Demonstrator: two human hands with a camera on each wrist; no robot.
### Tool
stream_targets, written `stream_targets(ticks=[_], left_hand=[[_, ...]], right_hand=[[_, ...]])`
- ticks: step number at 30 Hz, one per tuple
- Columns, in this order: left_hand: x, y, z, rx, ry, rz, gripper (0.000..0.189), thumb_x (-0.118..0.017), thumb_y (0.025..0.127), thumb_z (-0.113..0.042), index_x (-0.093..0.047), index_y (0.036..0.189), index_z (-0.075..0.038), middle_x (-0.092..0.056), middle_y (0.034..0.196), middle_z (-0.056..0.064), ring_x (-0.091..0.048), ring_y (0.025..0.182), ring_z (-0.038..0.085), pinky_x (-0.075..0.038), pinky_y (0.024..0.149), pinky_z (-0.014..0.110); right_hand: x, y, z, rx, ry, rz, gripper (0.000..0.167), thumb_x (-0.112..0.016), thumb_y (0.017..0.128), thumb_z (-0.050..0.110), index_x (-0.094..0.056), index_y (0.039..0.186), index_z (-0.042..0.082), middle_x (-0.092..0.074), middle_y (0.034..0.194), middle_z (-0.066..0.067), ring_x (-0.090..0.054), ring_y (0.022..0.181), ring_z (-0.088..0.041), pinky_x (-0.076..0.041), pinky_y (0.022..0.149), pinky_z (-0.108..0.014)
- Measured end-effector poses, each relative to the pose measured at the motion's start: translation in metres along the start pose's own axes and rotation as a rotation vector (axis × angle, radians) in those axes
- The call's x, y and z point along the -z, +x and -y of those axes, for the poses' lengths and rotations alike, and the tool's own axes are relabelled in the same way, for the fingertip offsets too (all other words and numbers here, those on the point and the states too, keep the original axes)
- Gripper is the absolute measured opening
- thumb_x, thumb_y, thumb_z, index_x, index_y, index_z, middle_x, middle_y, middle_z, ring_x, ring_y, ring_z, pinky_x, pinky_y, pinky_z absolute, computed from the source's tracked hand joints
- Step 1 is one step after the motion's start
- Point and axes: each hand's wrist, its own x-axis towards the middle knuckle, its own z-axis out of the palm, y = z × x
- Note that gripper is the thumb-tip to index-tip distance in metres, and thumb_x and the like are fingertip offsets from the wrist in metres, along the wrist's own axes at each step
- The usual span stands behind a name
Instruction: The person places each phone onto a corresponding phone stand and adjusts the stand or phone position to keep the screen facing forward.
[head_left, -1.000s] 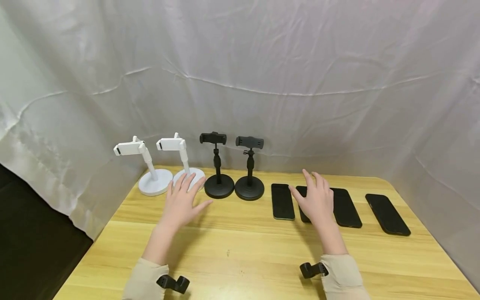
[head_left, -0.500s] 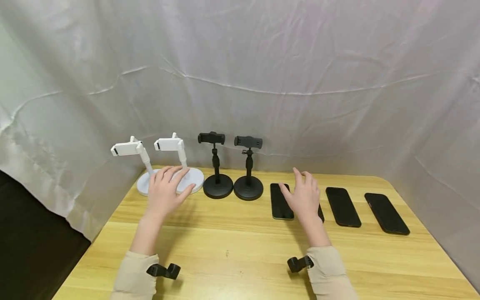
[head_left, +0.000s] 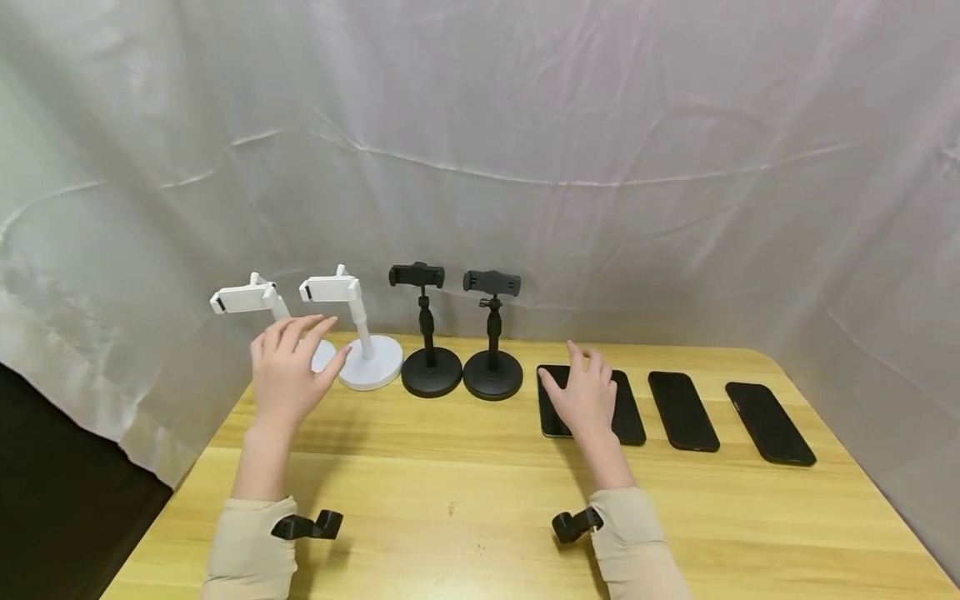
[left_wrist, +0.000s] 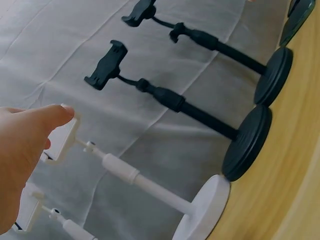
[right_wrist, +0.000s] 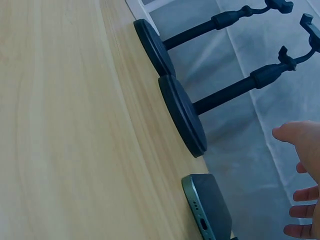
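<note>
My left hand [head_left: 287,375] hovers, fingers spread and holding nothing, in front of the leftmost white phone stand [head_left: 243,298], hiding much of its post and base. Beside that is a second white phone stand [head_left: 372,362], whose clamp lies behind my thumb in the left wrist view. Over the leftmost phone [head_left: 553,419] and the phone beside it [head_left: 630,415] is my right hand [head_left: 587,398], its fingers loosely spread. The right wrist view has a gap between that hand and the nearest phone [right_wrist: 209,200]. Nothing is held in either hand.
Two black phone stands [head_left: 431,372] [head_left: 492,375] stand between my hands, their round bases nearly touching. Two more dark phones [head_left: 683,411] [head_left: 770,422] lie flat at the right. A grey cloth [head_left: 480,100] hangs behind the wooden table [head_left: 420,508].
Both hands have moved leftward, the left from before the second white stand to the leftmost one, the right from the middle phones to the two leftmost phones. The stands and phones stay put.
</note>
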Motion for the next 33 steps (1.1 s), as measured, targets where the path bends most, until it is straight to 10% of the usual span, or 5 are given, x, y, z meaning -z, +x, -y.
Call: stream_targets(ticks=[13, 33], left_hand=[[0.024, 0.004, 0.033, 0.094, 0.048, -0.13, 0.048, -0.068, 0.082, -0.031, -0.065, 0.125, -0.011, -0.059, 0.128, 0.02, -0.045, 0.115, 0.045, -0.031, 0.09, 0.064], [0.02, 0.018, 0.079, 0.2, 0.167, -0.177, 0.05, -0.07, 0.084, -0.026, -0.059, 0.13, -0.009, -0.055, 0.127, 0.024, -0.043, 0.112, 0.048, -0.029, 0.085, 0.063]], right_hand=[[-0.024, 0.003, 0.009, -0.078, -0.002, 0.096, 0.073, -0.056, 0.091, 0.055, -0.034, 0.15, 0.019, -0.031, 0.148, -0.02, -0.029, 0.136, -0.045, -0.033, 0.102, -0.06], [-0.038, 0.023, 0.007, -0.199, 0.016, 0.16, 0.074, -0.058, 0.091, 0.054, -0.036, 0.149, 0.012, -0.025, 0.152, -0.023, -0.024, 0.136, -0.047, -0.027, 0.107, -0.061]])
